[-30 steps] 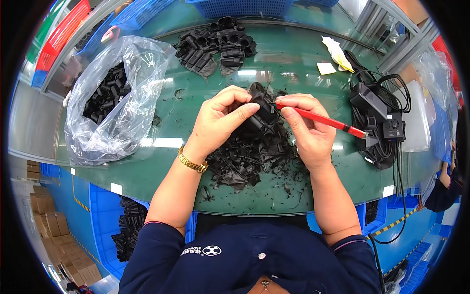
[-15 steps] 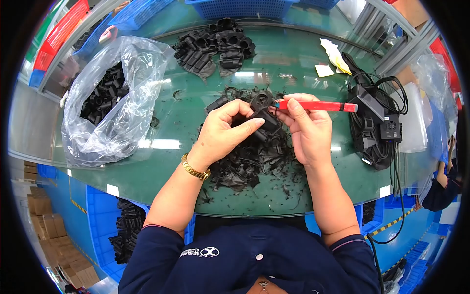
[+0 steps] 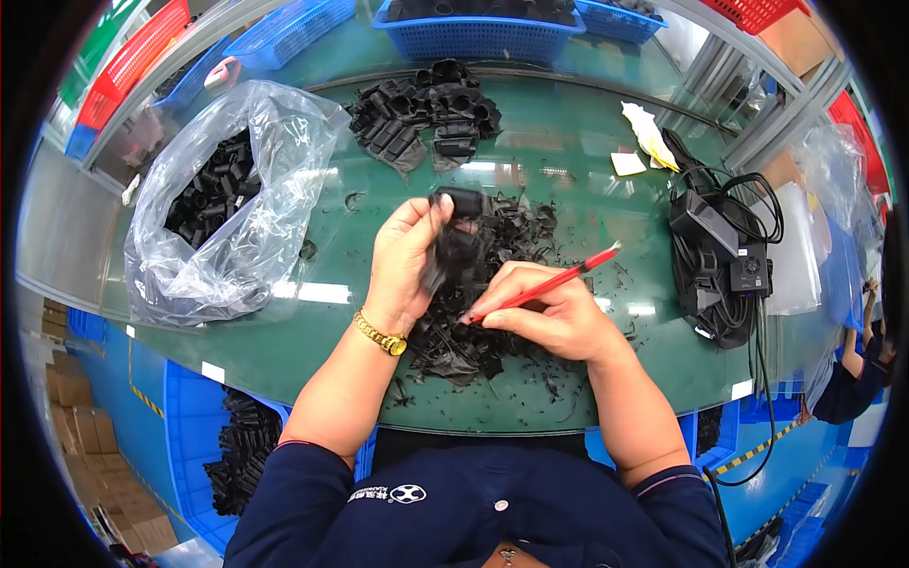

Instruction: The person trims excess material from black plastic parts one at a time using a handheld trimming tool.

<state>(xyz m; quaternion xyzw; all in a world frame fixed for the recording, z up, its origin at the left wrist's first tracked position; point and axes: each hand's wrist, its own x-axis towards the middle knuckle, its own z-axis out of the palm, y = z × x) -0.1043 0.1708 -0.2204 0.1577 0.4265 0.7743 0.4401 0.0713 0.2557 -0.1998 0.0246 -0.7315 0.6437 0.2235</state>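
My left hand (image 3: 405, 260) is closed on a black molded part (image 3: 459, 237), which is blurred by motion and tilted upright. Lower and to the right, my right hand (image 3: 544, 308) grips a red pen-like tool (image 3: 559, 281), its rear end pointing up and to the right. The tool's tip lies near the fingertips, over a heap of black scraps (image 3: 454, 355) on the green table (image 3: 331, 364). Farther back on the table lie joined black tubular parts (image 3: 426, 114). A clear plastic bag (image 3: 294, 142) at the left holds many small black pieces (image 3: 213, 189).
Black equipment with cables (image 3: 710, 237) and a yellow-white cloth (image 3: 649, 135) lie at the right. Blue baskets (image 3: 478, 40) line the back. A blue bin (image 3: 189, 417) with black parts stands below the table's front edge. Another person (image 3: 852, 374) is at the far right.
My right hand has moved down and toward me, away from the black part, and the red tool now slants up. My left hand has shifted slightly left, turning the part. The view has tilted up.
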